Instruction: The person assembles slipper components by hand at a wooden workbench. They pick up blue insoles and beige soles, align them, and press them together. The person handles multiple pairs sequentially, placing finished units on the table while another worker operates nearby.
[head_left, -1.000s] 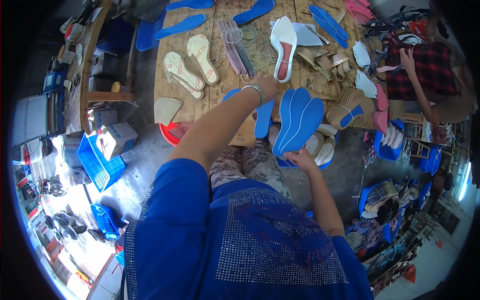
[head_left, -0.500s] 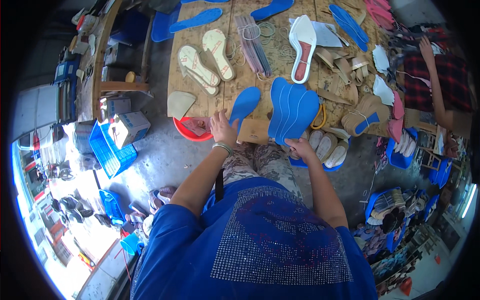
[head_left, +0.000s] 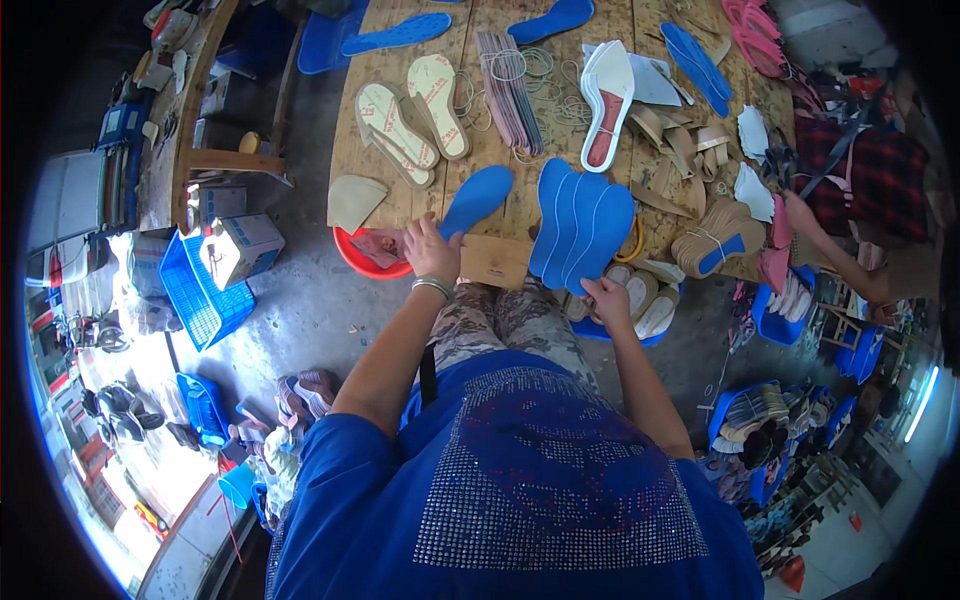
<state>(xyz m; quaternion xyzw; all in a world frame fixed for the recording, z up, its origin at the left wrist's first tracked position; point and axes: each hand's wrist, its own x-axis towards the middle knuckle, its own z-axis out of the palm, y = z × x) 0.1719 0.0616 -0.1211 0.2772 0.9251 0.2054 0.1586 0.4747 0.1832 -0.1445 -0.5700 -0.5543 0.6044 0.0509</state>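
A fan of several overlapping blue insoles [head_left: 584, 225] rests over the table's near edge. My right hand [head_left: 607, 302] pinches their lower ends between thumb and fingers. Farther left, a single blue insole [head_left: 478, 198] lies slantwise on the wooden table [head_left: 400, 30]. My left hand [head_left: 432, 252] is at its near end, fingers stretched out and the thumb by the insole's edge. Between my hands a small wooden board [head_left: 496, 262] sticks out from the table edge.
Beyond lie cream patterned insoles [head_left: 432, 95], bundled strips [head_left: 508, 90], white soles [head_left: 607, 100] and tied tan insoles [head_left: 716, 240]. A red basin [head_left: 370, 262] sits under the edge by my left hand. A co-worker's arm [head_left: 845, 255] reaches in at right. A blue crate [head_left: 205, 290] stands left.
My left hand has shifted slightly left and nearer along the single insole. My right hand keeps its pinch on the fanned insoles. The co-worker's raised hand has come down toward the table.
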